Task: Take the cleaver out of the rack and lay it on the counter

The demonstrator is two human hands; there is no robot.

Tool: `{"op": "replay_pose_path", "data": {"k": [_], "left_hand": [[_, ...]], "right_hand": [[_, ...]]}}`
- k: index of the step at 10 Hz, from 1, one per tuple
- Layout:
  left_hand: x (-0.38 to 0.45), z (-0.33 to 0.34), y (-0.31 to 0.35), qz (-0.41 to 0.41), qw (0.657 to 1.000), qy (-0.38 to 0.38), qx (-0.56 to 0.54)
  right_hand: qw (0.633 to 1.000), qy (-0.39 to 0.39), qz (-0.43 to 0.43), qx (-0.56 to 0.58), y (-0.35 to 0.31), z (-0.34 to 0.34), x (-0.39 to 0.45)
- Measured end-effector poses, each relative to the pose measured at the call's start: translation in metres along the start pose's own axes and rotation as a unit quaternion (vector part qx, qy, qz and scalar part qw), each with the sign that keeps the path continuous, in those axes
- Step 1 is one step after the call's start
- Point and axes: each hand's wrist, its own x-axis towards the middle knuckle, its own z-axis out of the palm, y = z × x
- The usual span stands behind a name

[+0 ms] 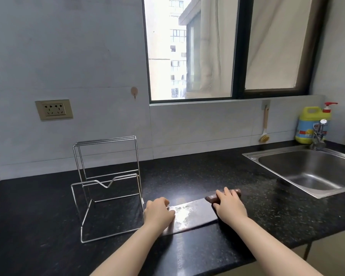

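Observation:
The cleaver [191,215], a broad steel blade with a brown riveted wooden handle, lies flat on the black speckled counter [207,172] just right of the wire rack [108,188]. My right hand [228,204] rests over the handle with fingers curled on it. My left hand [158,211] sits on the blade's left end, fingers bent, covering that corner. The rack stands upright with nothing in it.
A steel sink [311,170] with a tap is set into the counter at the right. A yellow pump bottle [312,124] stands behind it. A dish brush [264,128] hangs on the tiled wall. A wall socket [54,109] sits at the left. The counter's front edge runs just below my forearms.

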Motion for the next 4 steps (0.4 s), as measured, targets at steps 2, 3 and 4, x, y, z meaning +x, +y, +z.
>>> {"op": "replay_pose_path", "data": {"k": [2, 3, 4], "left_hand": [[-0.008, -0.010, 0.006, 0.034, 0.998, 0.003, -0.056], [-0.014, -0.025, 0.016, 0.055, 0.994, 0.004, -0.092], [-0.015, -0.042, 0.030, 0.084, 0.986, 0.015, -0.144]], "right_hand": [[0.998, -0.025, 0.017, 0.058, -0.009, -0.010, 0.000], [0.996, -0.021, 0.006, 0.082, -0.019, -0.018, -0.002], [0.986, 0.010, -0.014, 0.164, -0.035, -0.031, 0.000]]}}
